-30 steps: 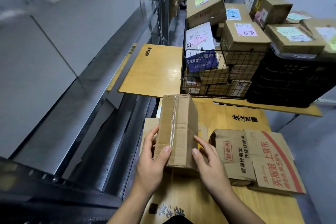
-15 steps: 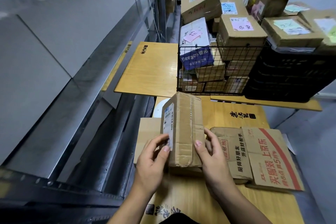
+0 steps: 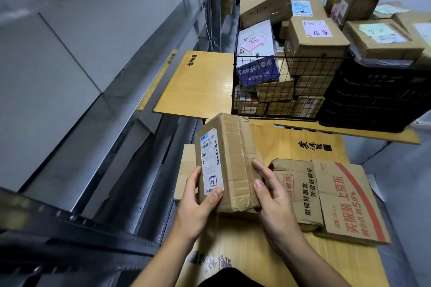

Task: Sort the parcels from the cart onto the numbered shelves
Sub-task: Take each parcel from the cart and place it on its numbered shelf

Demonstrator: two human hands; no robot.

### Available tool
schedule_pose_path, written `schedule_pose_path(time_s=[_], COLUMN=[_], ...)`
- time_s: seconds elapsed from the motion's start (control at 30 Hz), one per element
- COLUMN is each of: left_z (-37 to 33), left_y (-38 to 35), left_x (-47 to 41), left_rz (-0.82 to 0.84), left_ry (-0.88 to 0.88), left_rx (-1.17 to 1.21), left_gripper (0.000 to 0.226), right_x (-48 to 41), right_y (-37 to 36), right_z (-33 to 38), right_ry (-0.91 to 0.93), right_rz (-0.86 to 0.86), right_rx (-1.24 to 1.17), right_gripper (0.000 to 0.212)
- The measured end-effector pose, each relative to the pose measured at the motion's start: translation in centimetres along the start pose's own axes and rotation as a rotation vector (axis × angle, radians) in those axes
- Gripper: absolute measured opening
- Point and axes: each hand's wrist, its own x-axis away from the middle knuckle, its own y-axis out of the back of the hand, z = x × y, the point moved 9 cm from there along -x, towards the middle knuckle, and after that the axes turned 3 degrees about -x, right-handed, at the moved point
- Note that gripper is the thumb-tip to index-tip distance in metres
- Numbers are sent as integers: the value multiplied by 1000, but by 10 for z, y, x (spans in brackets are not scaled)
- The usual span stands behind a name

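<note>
I hold a small taped brown cardboard parcel [image 3: 233, 158] above a wooden table [image 3: 268, 254], both hands on its near end. Its white shipping label [image 3: 211, 161] faces up and left. My left hand [image 3: 198, 207] grips the left side with the thumb on the label's lower edge. My right hand [image 3: 272, 198] presses against the right side, fingers stretched along it. Behind, a black wire cart [image 3: 277, 91] is stacked with several brown parcels carrying coloured notes. Grey metal shelves [image 3: 98, 58] run along the left.
A flattened printed carton [image 3: 326, 200] with red lettering lies on the table right of my hands. A black plastic crate [image 3: 373, 98] beside the wire cart carries more parcels. Another wooden board [image 3: 200, 84] sits left of the cart. The shelf rail [image 3: 77, 223] is close on my left.
The parcel has rolled in my hands so that its white label now faces up on the left. It also looks nearer and larger in view.
</note>
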Motion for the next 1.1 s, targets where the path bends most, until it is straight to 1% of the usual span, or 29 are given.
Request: schedule_pose_path(time_s=[0.13, 0.27, 0.33, 0.43, 0.53, 0.6, 0.67, 0.8, 0.97, 1.1], left_z=[-4, -10, -10, -8, -2, 1, 6, 20, 29, 34], left_y=[9, 14, 15, 15, 14, 15, 21, 44, 75, 99], left_x=[13, 30, 41, 62, 86, 103, 121, 159, 221, 290], left_rz=[-118, -227, -283, -365, -449, -513, -575, -703, -880, -1043], left_ry=[-57, -143, -167, -183, -176, -165, -140, -50, -1, 18], left_rx=[-102, -165, -184, -218, -239, -250, -247, -254, -291, -339], left_gripper=[79, 69, 69, 71, 72, 72, 72, 74, 73, 72], right_x=[5, 11, 15, 23, 31, 35, 41, 59, 89, 140], right_y=[7, 14, 16, 15, 9, 2, -8, -40, -89, -135], right_z=[4, 4, 3, 0, -11, -15, -20, -31, -45, -55], right_ry=[14, -4, -12, -41, -94, -80, -60, -49, -65, -117], right_rz=[17, 28, 45, 114, 208, 264, 322, 517, 717, 905], right_rx=[133, 173, 168, 186, 188, 204, 203, 241, 289, 253], right_gripper=[44, 32, 27, 41, 51, 55, 53, 48, 50, 55])
